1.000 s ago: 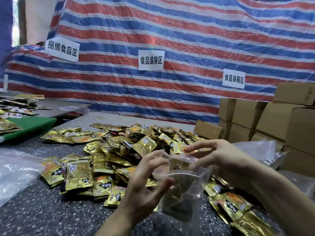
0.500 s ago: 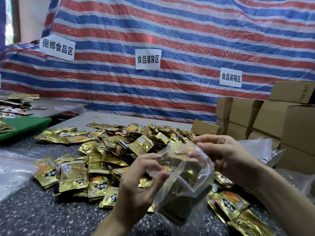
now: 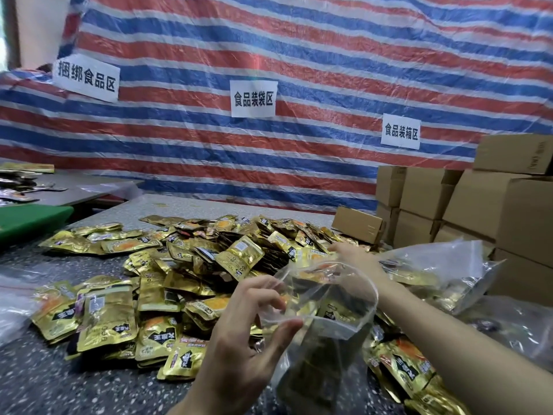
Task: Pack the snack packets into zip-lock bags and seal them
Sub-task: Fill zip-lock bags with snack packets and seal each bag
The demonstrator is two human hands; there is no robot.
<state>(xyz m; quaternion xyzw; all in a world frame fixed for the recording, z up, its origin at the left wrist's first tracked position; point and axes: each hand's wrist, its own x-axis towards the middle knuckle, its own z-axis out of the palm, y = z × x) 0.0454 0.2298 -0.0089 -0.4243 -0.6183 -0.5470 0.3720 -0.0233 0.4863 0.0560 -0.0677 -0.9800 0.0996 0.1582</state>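
A clear zip-lock bag (image 3: 326,327) hangs open-mouthed in front of me with several gold packets inside. My left hand (image 3: 248,333) pinches its near rim between thumb and fingers. My right hand (image 3: 356,259) reaches forward over the bag to the far side of the pile of gold snack packets (image 3: 185,280); its fingers rest on the packets there, and the bag's rim partly hides them. I cannot tell whether it holds a packet.
The pile covers the speckled table (image 3: 59,381). Cardboard boxes (image 3: 490,205) are stacked at the right, with loose clear plastic bags (image 3: 443,271) in front of them. More plastic (image 3: 12,307) lies at the left edge, and a green board (image 3: 30,220) beyond it.
My right hand has let go of the bag's mouth and moved forward to the packet pile. My left hand keeps the bag up, and its mouth now gapes wider.
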